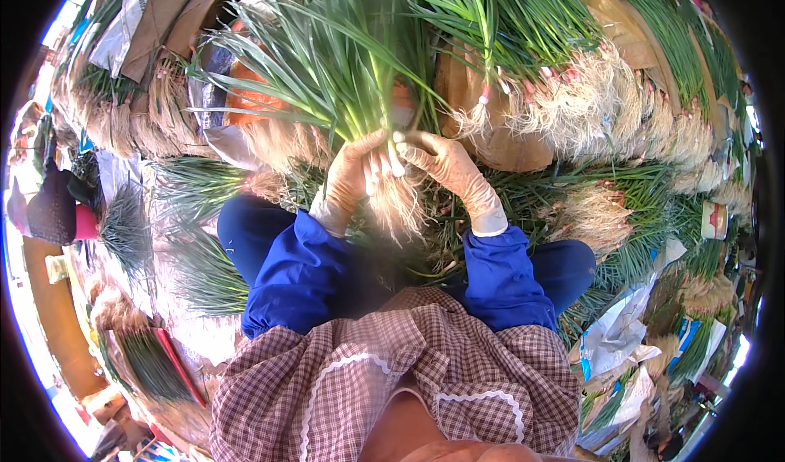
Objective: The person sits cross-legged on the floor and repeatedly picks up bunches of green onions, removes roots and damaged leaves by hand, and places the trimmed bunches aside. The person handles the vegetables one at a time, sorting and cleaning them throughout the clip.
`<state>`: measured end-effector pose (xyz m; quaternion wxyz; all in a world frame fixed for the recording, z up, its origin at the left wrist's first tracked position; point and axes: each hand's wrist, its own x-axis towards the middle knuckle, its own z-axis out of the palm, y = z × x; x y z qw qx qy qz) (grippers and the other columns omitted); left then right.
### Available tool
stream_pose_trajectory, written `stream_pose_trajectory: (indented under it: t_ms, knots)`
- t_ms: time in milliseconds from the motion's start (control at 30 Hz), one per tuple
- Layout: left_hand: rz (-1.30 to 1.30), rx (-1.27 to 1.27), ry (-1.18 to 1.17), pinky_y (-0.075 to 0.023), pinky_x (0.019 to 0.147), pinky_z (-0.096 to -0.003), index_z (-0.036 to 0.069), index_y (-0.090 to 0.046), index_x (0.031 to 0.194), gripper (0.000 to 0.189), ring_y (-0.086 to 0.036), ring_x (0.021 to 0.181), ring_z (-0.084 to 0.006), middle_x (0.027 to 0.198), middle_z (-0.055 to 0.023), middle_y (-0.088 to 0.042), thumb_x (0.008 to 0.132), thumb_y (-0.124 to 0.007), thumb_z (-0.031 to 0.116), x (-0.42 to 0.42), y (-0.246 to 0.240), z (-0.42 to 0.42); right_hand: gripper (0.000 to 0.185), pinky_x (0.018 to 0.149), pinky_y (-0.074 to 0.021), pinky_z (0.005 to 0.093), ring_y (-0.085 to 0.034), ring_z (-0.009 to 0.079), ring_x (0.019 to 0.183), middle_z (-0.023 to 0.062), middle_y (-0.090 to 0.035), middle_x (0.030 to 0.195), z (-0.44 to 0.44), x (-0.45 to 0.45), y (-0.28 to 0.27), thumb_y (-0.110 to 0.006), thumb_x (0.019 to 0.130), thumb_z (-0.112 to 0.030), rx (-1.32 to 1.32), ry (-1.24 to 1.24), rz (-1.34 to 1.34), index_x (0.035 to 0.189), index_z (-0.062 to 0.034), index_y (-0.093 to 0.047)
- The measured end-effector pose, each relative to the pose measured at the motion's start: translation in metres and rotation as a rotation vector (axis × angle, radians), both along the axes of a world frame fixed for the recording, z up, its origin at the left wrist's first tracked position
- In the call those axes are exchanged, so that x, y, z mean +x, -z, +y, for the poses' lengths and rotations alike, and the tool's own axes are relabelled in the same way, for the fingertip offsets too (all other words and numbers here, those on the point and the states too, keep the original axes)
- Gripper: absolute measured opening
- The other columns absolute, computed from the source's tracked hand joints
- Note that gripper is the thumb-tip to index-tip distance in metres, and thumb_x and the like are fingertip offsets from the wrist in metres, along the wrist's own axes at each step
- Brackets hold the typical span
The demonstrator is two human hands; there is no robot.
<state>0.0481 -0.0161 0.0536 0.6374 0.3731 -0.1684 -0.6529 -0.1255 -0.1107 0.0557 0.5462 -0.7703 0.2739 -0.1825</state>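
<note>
Both of my hands wear pale, soiled gloves and are raised in front of my lap. My left hand [348,174] grips a bunch of green onions [352,109], leaves fanning up and away, white bulbs and stringy roots [395,201] hanging below the fingers. Close against the bunch's right side, my right hand [451,171] has its thumb and forefinger pinched at an outer stalk [392,149]. Beneath the hands lie loose leaves and trimmings [441,229], partly hidden by the bunch.
Rows of green onions [582,103] with pale roots are stacked at the far right. Smaller heaps lie beside my knees, a rooted pile [595,216] at right and leafy bundles [202,186] at left. A white plastic sack [616,327] lies at lower right. Dark clothing of a person [52,204] shows at far left.
</note>
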Motion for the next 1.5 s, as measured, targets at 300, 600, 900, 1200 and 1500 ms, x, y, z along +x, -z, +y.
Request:
stream_pose_trajectory:
  t_ms: [300, 600, 900, 1200, 1500]
  knots:
    - [-0.052, 0.098, 0.081, -0.0531, 0.054, -0.0301, -0.003, -0.062, 0.092, 0.02, -0.064, 0.059, -0.0218, 0.071, -0.0104, -0.064, 0.082, -0.061, 0.014, 0.0, 0.024, 0.022, 0.042, 0.07, -0.0491, 0.0304, -0.06, 0.0178, 0.072, 0.009, -0.067, 0.08, 0.016, 0.043, 0.011, -0.065, 0.087, -0.042, 0.288, 0.196, 0.046, 0.098, -0.001, -0.067]
    - [-0.047, 0.163, 0.027, -0.0514, 0.045, -0.0275, -0.001, -0.059, 0.098, 0.024, -0.064, 0.051, -0.023, 0.074, -0.0123, -0.066, 0.078, -0.063, 0.012, 0.005, 0.006, 0.019, 0.02, 0.062, -0.0494, 0.0319, -0.06, 0.0248, 0.064, 0.0111, -0.064, 0.077, 0.002, 0.013, 0.041, -0.061, 0.089, -0.021, -0.199, 0.257, 0.167, 0.099, -0.0028, -0.061]
    - [0.095, 0.119, 0.198, -0.0551, 0.076, -0.0363, -0.003, -0.054, 0.114, 0.038, -0.065, 0.061, -0.0264, 0.09, -0.014, -0.065, 0.082, -0.06, 0.015, 0.012, 0.041, 0.016, 0.022, 0.063, -0.0483, 0.0273, -0.057, 0.0157, 0.07, 0.008, -0.063, 0.085, -0.036, -0.208, -0.078, -0.048, 0.096, -0.012, -1.024, 1.235, 0.126, 0.106, 0.0, -0.064]
    - [-0.134, 0.12, 0.201, -0.0539, 0.048, -0.0319, -0.002, -0.059, 0.092, 0.016, -0.064, 0.055, -0.0244, 0.075, -0.0115, -0.063, 0.08, -0.06, 0.009, -0.008, 0.012, 0.0, 0.038, 0.075, -0.0486, 0.0358, -0.064, 0.0227, 0.086, 0.0169, -0.067, 0.091, -0.064, -0.053, -0.015, -0.054, 0.093, -0.038, 0.124, 0.688, 0.08, 0.106, -0.0032, -0.062]
    - [-0.164, 0.046, 0.073, -0.0403, 0.03, -0.0195, -0.009, -0.064, 0.091, 0.028, -0.054, 0.036, -0.016, 0.066, -0.0189, -0.066, 0.088, -0.056, 0.017, -0.014, -0.013, 0.005, 0.024, 0.064, -0.0501, 0.037, -0.064, 0.0307, 0.073, 0.0145, -0.065, 0.081, 0.038, -0.014, -0.02, -0.064, 0.086, -0.03, -0.228, 0.215, 0.166, 0.085, -0.0058, -0.06]
